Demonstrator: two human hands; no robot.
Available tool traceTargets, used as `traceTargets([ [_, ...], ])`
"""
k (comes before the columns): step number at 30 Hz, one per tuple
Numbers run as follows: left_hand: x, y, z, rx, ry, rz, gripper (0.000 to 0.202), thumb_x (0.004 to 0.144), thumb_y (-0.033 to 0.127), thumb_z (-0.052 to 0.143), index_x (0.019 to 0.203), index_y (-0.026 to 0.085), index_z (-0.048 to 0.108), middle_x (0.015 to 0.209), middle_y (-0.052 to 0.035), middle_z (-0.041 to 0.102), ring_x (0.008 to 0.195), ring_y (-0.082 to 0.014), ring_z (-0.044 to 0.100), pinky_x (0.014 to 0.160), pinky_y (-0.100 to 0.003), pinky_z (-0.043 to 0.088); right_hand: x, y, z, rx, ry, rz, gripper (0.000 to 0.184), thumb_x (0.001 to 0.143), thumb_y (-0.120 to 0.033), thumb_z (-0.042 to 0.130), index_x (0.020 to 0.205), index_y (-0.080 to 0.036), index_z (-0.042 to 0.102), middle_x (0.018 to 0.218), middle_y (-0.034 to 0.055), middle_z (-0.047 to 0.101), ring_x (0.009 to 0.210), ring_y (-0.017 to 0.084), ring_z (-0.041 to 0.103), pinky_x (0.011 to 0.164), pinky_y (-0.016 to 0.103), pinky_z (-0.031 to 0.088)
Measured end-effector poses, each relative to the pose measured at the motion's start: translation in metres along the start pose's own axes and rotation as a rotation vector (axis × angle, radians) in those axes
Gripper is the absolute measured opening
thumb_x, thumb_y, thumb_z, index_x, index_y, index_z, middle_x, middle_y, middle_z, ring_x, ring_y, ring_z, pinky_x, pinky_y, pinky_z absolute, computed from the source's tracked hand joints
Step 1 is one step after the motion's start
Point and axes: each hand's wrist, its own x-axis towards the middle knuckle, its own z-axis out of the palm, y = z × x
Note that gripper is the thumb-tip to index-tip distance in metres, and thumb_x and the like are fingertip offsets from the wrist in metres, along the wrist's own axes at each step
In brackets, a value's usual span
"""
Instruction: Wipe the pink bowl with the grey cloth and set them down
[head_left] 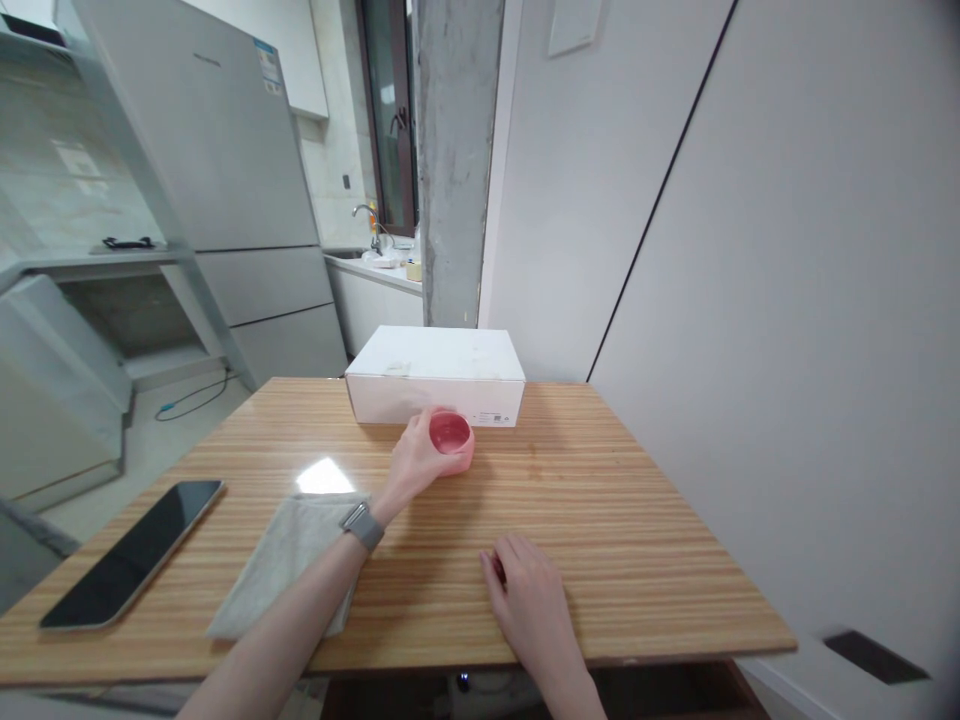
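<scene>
A small pink cup stands upright on the wooden table, just in front of a white box. My left hand reaches forward and wraps its fingers round the cup's left side. A grey watch sits on that wrist. My right hand rests on the table nearer to me, palm down, fingers curled under slightly, with nothing visible in it. A folded grey cloth lies under my left forearm.
A dark tablet lies at the table's left front. A white wall runs close along the right side. Behind the table stand a concrete pillar, a grey fridge and a counter with a sink tap.
</scene>
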Motion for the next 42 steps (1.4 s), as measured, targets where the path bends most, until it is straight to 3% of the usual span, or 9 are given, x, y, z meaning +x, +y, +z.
traceTargets([
  [7,-0.005,-0.009,-0.005,0.026,-0.041,0.052,0.099,0.061,0.050,0.073,0.140,0.019,0.023,0.139,-0.0169,0.038,0.130,-0.0322,0.035,0.104,-0.048,0.031,-0.002,0.001,0.002,0.021,-0.013,0.014,0.022,0.090,-0.022,0.044,0.068,-0.022,0.044,0.067,-0.0002,0.054,0.064,0.016,0.051,0.060,0.027,0.032],
  [10,-0.022,-0.011,-0.030,0.080,-0.043,0.045,0.083,0.077,0.054,0.056,0.143,0.019,0.020,0.148,-0.0157,0.026,0.137,-0.0302,0.022,0.109,-0.050,0.023,-0.003,0.001,0.002,0.015,-0.012,0.008,0.022,0.090,-0.021,0.044,0.068,-0.022,0.044,0.068,0.0002,0.054,0.065,0.017,0.051,0.060,0.027,0.032],
  [15,-0.092,-0.039,-0.087,0.302,-0.111,0.041,0.051,0.088,0.047,0.042,0.134,0.025,0.040,0.145,-0.0068,0.036,0.133,-0.0249,0.033,0.108,-0.045,0.031,-0.004,0.001,0.003,0.024,-0.001,0.002,0.023,0.091,-0.023,0.043,0.067,-0.022,0.044,0.067,0.0008,0.054,0.064,0.017,0.051,0.060,0.028,0.031],
  [21,-0.188,-0.092,-0.127,0.589,-0.306,0.356,0.085,0.073,0.052,0.062,0.144,0.028,0.022,0.144,-0.0073,0.037,0.129,-0.0298,0.040,0.105,-0.045,0.035,-0.003,0.003,0.003,0.105,-0.005,0.058,0.027,0.092,-0.028,0.040,0.067,-0.021,0.047,0.067,0.0016,0.055,0.064,0.017,0.051,0.060,0.029,0.030],
  [27,-0.208,-0.098,-0.139,0.333,-0.193,0.195,0.048,0.084,0.028,0.049,0.131,0.036,0.046,0.130,0.0026,0.055,0.118,-0.0218,0.053,0.102,-0.036,0.041,-0.006,-0.011,-0.009,0.628,-0.032,0.357,0.036,0.086,-0.046,0.049,0.061,-0.020,0.049,0.057,-0.0007,0.051,0.055,0.014,0.047,0.056,0.027,0.032],
  [30,-0.186,-0.082,-0.130,0.055,-0.094,-0.138,0.036,0.084,0.038,0.049,0.118,0.029,0.061,0.115,0.0007,0.066,0.111,-0.0250,0.059,0.096,-0.038,0.047,-0.011,-0.024,-0.016,1.230,-0.145,0.623,0.039,0.079,-0.053,0.056,0.061,-0.018,0.054,0.057,0.0006,0.056,0.053,0.014,0.052,0.055,0.026,0.039],
  [35,-0.153,-0.023,-0.074,-0.332,0.097,-0.514,0.047,0.084,0.051,0.046,0.109,0.017,0.066,0.107,-0.0047,0.069,0.112,-0.0288,0.057,0.100,-0.043,0.043,-0.008,-0.026,-0.028,2.111,-0.463,0.885,0.048,0.075,-0.048,0.064,0.108,-0.014,0.059,0.118,0.0138,0.061,0.107,0.027,0.058,0.094,0.043,0.040],
  [39,-0.159,0.016,-0.014,-0.400,0.079,-0.303,0.047,0.093,0.041,0.033,0.133,0.021,0.046,0.130,-0.0056,0.056,0.126,-0.0230,0.045,0.107,-0.041,0.035,0.000,-0.011,-0.035,2.313,-0.638,0.884,0.062,0.075,-0.061,0.056,0.111,-0.011,0.058,0.128,0.0179,0.054,0.117,0.031,0.051,0.100,0.052,0.032],
  [42,-0.174,0.022,0.021,-0.252,-0.148,0.142,0.049,0.092,0.035,0.036,0.140,0.027,0.033,0.142,-0.0048,0.042,0.131,-0.0236,0.037,0.108,-0.043,0.032,0.003,-0.003,-0.038,2.324,-0.563,0.905,0.068,0.073,-0.068,0.051,0.106,-0.010,0.061,0.117,0.0177,0.061,0.112,0.030,0.055,0.100,0.048,0.034],
])
